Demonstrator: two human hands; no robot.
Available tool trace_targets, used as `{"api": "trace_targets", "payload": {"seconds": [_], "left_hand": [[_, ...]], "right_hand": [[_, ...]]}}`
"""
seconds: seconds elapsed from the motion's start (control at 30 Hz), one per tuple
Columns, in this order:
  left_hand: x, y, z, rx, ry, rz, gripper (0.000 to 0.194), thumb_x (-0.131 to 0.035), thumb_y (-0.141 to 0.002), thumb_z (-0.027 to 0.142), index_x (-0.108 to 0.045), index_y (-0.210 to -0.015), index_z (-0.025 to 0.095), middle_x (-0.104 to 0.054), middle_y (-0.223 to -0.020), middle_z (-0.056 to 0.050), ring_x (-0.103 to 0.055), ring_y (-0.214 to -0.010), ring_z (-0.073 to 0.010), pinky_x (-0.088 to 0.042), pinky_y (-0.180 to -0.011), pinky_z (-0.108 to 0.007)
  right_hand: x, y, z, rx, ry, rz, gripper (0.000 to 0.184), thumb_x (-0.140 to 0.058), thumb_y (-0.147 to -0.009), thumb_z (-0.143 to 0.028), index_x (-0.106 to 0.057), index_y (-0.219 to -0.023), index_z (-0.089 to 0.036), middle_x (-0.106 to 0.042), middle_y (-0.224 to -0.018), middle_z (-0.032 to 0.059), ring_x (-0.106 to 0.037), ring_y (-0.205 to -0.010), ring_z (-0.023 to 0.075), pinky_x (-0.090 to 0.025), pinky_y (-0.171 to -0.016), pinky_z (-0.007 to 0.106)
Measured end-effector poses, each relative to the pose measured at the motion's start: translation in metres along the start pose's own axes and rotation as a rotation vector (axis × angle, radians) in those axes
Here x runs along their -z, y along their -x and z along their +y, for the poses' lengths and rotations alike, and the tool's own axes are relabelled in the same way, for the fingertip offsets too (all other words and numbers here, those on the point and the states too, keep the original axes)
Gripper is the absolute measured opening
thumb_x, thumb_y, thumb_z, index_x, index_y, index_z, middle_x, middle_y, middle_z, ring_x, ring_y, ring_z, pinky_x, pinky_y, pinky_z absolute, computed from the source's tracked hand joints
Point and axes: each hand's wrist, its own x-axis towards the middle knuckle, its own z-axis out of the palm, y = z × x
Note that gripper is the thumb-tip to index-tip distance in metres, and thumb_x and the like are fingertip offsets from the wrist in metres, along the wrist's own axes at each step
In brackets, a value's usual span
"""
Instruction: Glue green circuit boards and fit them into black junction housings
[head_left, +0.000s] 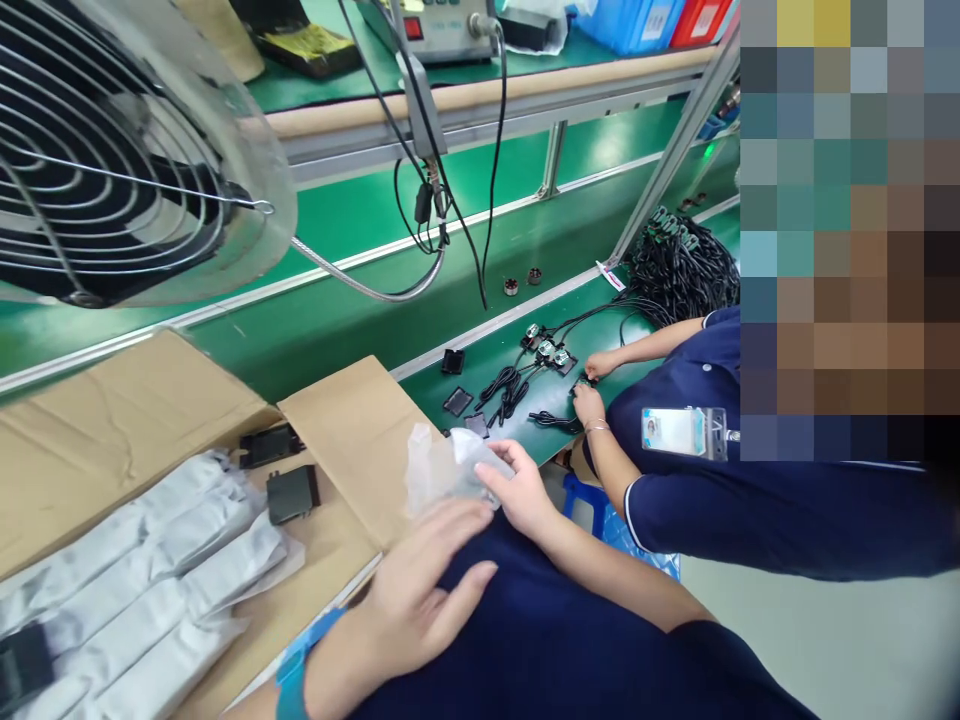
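Observation:
A thin, translucent plastic bag [431, 475] is pinched between the thumb and fingers of my right hand [527, 492], and its loose end stands up to the left. Whether anything lies inside the bag I cannot make out. My left hand [420, 590], with a teal wristband, is just below and left of it, fingers stretched and thumb apart. Its fingertips are at the bag's lower edge; whether they touch it is unclear. Left of my hands, an open cardboard box [360, 530] holds rows of white-wrapped packs [142, 560] and black plastic housings [291, 495].
A large fan [142, 150] juts in at upper left. Cables [427, 130] hang from the upper shelf. At right, a co-worker's hands [589, 395] handle a small part on the green bench, near cabled parts [546, 352], black covers [457, 401] and a black cable heap [679, 270].

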Motion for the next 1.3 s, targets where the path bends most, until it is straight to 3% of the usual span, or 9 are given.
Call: {"api": "trace_targets", "payload": {"seconds": [0.07, 0.17, 0.23, 0.43, 0.67, 0.8, 0.9, 1.13, 1.3], "left_hand": [[-0.011, -0.002, -0.006, 0.209, 0.1, -0.12, 0.037, -0.062, -0.09, 0.032, -0.06, -0.127, 0.025, -0.069, -0.121, -0.01, -0.068, -0.107, -0.0261, -0.057, -0.094, -0.043], [-0.025, -0.011, -0.029, 0.619, 0.395, -0.118, 0.045, -0.059, -0.089, 0.05, -0.059, -0.123, 0.019, -0.069, -0.117, -0.014, -0.071, -0.098, -0.0276, -0.061, -0.084, -0.045], [-0.031, -0.019, -0.043, 0.728, 0.657, -0.106, 0.055, -0.064, -0.085, 0.056, -0.058, -0.124, 0.018, -0.068, -0.12, -0.015, -0.07, -0.101, -0.0284, -0.061, -0.084, -0.044], [-0.04, -0.031, -0.054, 0.843, 0.965, 0.118, 0.066, -0.077, -0.077, 0.048, -0.056, -0.133, 0.019, -0.069, -0.124, -0.012, -0.067, -0.109, -0.0266, -0.058, -0.086, -0.033], [-0.025, -0.022, -0.055, 1.005, 1.12, 0.156, 0.059, -0.081, -0.071, 0.039, -0.064, -0.122, 0.015, -0.07, -0.126, -0.012, -0.065, -0.118, -0.0339, -0.056, -0.098, -0.043], [-0.012, -0.014, -0.055, 1.163, 1.166, 0.037, 0.057, -0.083, -0.063, 0.043, -0.072, -0.11, 0.013, -0.072, -0.121, -0.014, -0.063, -0.119, -0.0393, -0.054, -0.101, -0.048], [-0.005, -0.011, -0.052, 1.12, 1.105, 0.059, 0.055, -0.083, -0.067, 0.041, -0.071, -0.115, 0.017, -0.071, -0.125, -0.012, -0.062, -0.122, -0.0355, -0.052, -0.105, -0.043], [0.001, -0.009, -0.045, 1.193, 1.107, 0.302, 0.053, -0.072, -0.077, 0.031, -0.064, -0.127, 0.017, -0.074, -0.117, -0.01, -0.07, -0.109, -0.0316, -0.058, -0.095, -0.042], [0.002, -0.003, -0.047, 1.156, 1.097, 0.314, 0.056, -0.072, -0.078, 0.035, -0.062, -0.131, 0.021, -0.075, -0.115, -0.008, -0.07, -0.108, -0.0311, -0.058, -0.095, -0.04]], "right_hand": [[0.003, -0.001, 0.001, -0.007, -0.045, 0.052, 0.037, -0.073, -0.08, -0.05, -0.062, -0.099, -0.02, -0.066, -0.091, 0.0012, -0.06, -0.08, 0.0155, -0.05, -0.075, 0.029], [0.006, -0.001, 0.002, -0.01, -0.071, 0.05, 0.035, -0.063, -0.087, -0.055, -0.063, -0.094, -0.021, -0.064, -0.084, 0.0003, -0.058, -0.074, 0.0157, -0.049, -0.071, 0.029], [0.005, 0.0, 0.0, 0.035, 0.006, 0.003, 0.035, -0.057, -0.092, -0.055, -0.065, -0.095, -0.021, -0.067, -0.09, 0.0027, -0.061, -0.083, 0.0183, -0.05, -0.08, 0.032], [-0.003, 0.008, -0.007, 0.206, 0.313, -0.175, 0.031, -0.057, -0.093, -0.045, -0.075, -0.105, -0.023, -0.062, -0.134, 0.0097, -0.048, -0.134, 0.0275, -0.03, -0.118, 0.047], [0.008, 0.002, -0.001, 0.083, 0.237, 0.056, 0.042, -0.066, -0.086, -0.048, -0.065, -0.118, -0.021, -0.067, -0.118, 0.0103, -0.062, -0.107, 0.0225, -0.049, -0.096, 0.039], [0.01, -0.004, 0.0, -0.089, -0.031, -0.16, 0.055, -0.063, -0.082, -0.069, -0.067, -0.109, -0.021, -0.07, -0.11, 0.0073, -0.064, -0.105, 0.0224, -0.048, -0.099, 0.04], [0.008, -0.002, -0.004, -0.158, -0.135, -0.258, 0.053, -0.077, -0.07, -0.064, -0.069, -0.096, -0.019, -0.072, -0.092, 0.0037, -0.066, -0.089, 0.0212, -0.051, -0.091, 0.039], [0.006, 0.008, -0.023, -0.016, -0.045, -0.081, 0.036, -0.072, -0.079, -0.054, -0.062, -0.084, -0.02, -0.066, -0.078, 0.0, -0.057, -0.068, 0.0152, -0.047, -0.065, 0.029], [-0.001, 0.013, -0.021, 0.003, 0.31, -0.058, 0.024, -0.071, -0.081, -0.043, -0.062, -0.086, -0.021, -0.061, -0.07, -0.0026, -0.054, -0.063, 0.0145, -0.045, -0.061, 0.028]]}}
